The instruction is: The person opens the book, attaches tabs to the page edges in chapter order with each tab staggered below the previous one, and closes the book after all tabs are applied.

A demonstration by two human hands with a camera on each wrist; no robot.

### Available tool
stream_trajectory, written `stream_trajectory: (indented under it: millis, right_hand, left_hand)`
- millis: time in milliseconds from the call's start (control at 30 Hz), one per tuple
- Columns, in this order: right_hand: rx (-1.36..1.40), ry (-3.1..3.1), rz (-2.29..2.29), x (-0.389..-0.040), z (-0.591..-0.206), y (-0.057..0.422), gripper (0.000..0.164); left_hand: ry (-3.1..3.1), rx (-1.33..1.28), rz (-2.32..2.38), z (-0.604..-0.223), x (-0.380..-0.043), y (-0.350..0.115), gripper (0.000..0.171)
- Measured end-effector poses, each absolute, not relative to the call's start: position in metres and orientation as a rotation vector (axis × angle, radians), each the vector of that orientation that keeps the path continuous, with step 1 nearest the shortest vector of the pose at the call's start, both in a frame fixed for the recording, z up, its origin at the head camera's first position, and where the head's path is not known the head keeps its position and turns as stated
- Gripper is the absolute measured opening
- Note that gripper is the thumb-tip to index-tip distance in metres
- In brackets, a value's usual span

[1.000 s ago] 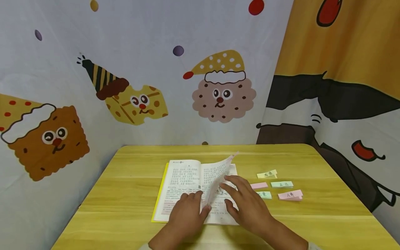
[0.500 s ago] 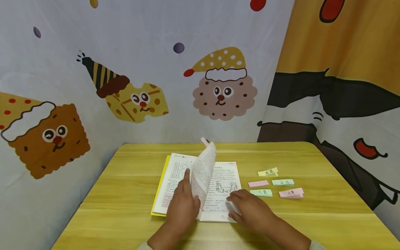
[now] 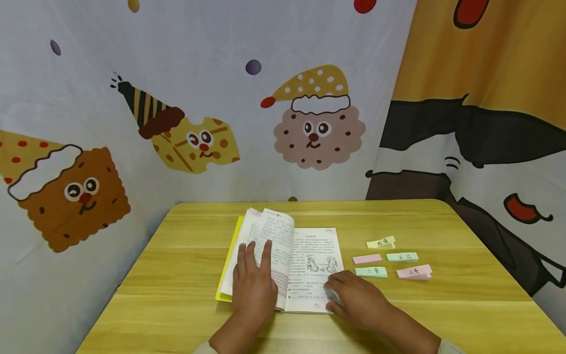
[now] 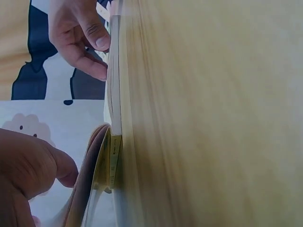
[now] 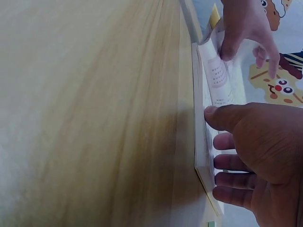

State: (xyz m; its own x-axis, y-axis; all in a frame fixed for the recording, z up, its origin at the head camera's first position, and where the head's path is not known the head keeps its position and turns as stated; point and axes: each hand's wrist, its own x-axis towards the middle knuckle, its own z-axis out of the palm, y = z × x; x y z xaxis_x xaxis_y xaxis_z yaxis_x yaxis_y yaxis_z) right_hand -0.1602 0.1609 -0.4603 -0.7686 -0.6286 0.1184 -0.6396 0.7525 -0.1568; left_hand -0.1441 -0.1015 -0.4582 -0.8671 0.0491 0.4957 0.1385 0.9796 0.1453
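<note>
An open book (image 3: pixel 316 265) with a yellow cover lies on the table, its right page printed with text and a line drawing. In the head view my left hand (image 3: pixel 254 285) rests spread over the left-hand pages, which bulge up near the spine. The left wrist view shows the left thumb (image 4: pixel 65 168) against the curved pages (image 4: pixel 85 175). My right hand (image 3: pixel 360 300) touches the lower right corner of the right page. Its bent fingers (image 5: pixel 234 179) and thumb lie apart along the book's edge in the right wrist view; what is under the palm is partly hidden.
Right of the book lie several folded paper slips with handwriting: a yellow slip (image 3: pixel 381 242), two pink, two green. The wooden table (image 3: pixel 177 275) ends at a cartoon-printed cloth (image 3: pixel 247 187) behind it.
The lifted leaf has turned over from right to left and now lies under my left hand, which flattened and moved left. The right hand came down onto the right page's lower corner.
</note>
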Motion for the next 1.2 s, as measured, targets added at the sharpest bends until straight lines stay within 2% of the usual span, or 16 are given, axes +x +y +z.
stream_trajectory:
  millis: [167, 467, 700, 1200]
  right_hand:
    - [1.055, -2.885, 0.305, -0.1601, -0.4616, 0.1617, 0.038]
    - [1.031, -2.899, 0.331, -0.1583, -0.4648, 0.1616, 0.038]
    - [1.015, -2.882, 0.329, -0.1566, -0.4669, 0.1622, 0.039]
    - [1.014, -2.885, 0.355, -0.1559, -0.467, 0.1632, 0.038]
  left_hand:
    - [-2.65, -0.194, -0.172, -0.4592, -0.1438, -0.1017, 0.08]
    - [-2.738, -0.428, -0.195, -0.4619, -0.1432, -0.0985, 0.049]
    - [-2.898, -0.618, -0.328, -0.459, -0.1389, -0.0957, 0.049]
    - [-2.937, -0.494, -0.318, -0.4638, -0.138, -0.0986, 0.032]
